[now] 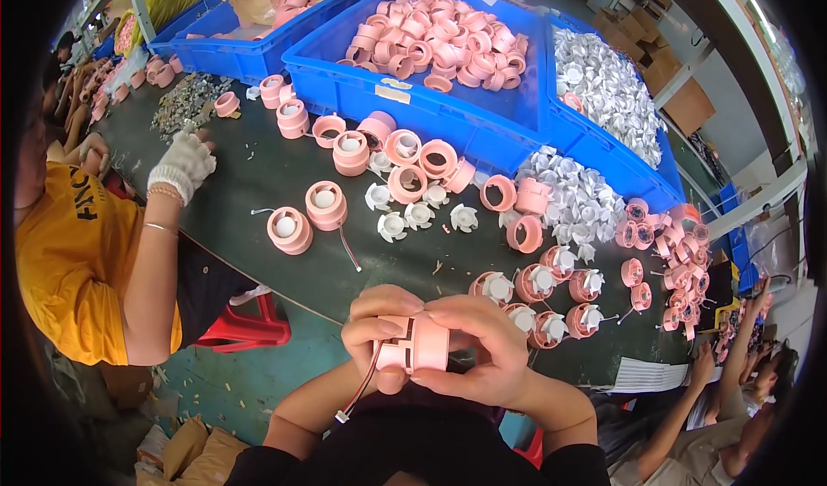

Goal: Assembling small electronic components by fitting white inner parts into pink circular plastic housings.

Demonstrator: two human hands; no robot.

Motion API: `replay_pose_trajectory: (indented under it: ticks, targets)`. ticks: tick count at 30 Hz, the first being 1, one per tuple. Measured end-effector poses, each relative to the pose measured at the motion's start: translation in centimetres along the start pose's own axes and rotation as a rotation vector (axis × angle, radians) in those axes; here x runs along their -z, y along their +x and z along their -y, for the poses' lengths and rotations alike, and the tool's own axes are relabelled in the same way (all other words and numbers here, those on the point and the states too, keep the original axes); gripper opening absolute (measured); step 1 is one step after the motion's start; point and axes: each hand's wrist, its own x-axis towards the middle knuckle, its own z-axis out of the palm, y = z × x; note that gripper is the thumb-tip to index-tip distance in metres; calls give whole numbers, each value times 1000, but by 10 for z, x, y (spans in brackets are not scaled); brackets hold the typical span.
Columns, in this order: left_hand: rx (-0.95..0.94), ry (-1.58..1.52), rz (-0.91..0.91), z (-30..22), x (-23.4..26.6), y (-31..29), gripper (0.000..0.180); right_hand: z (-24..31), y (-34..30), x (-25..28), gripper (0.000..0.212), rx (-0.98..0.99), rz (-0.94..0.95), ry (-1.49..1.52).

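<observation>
Between my two hands, close to my body and over the table's near edge, is a pink plastic cylindrical housing (432, 345) lying on its side. Dark slots are cut in its wall. From its left part hangs a thin cable (371, 374) ending in a small white connector. My left hand (376, 321) grips the left end, and my right hand (488, 346) has its fingers wrapped round the right end. Beyond them stand two pink housings with white centres (326, 206). White finned fan wheels (419, 216) lie near several open pink rings (407, 183).
A blue bin (345, 86) of pink rings stands at the back, beside another holding white fan wheels (603, 81). Pink housings fitted with white wheels (535, 283) sit at the right. At the left, a co-worker in a yellow shirt has a gloved hand (183, 169) over the table. Others work at the right.
</observation>
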Motion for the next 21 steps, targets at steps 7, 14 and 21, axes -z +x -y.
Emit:
replay_pose_trajectory:
  ticks: [7,14,21]
  targets:
    - [-14,17,22,-1,2,1,42,8,5,0,53,-12,8,39]
    - [-21,10,9,-4,0,1,45,6,3,0,54,29,28,7]
    - [76,-11,-60,-8,-9,-4,49,4,-1,-5,55,-2,4,-1]
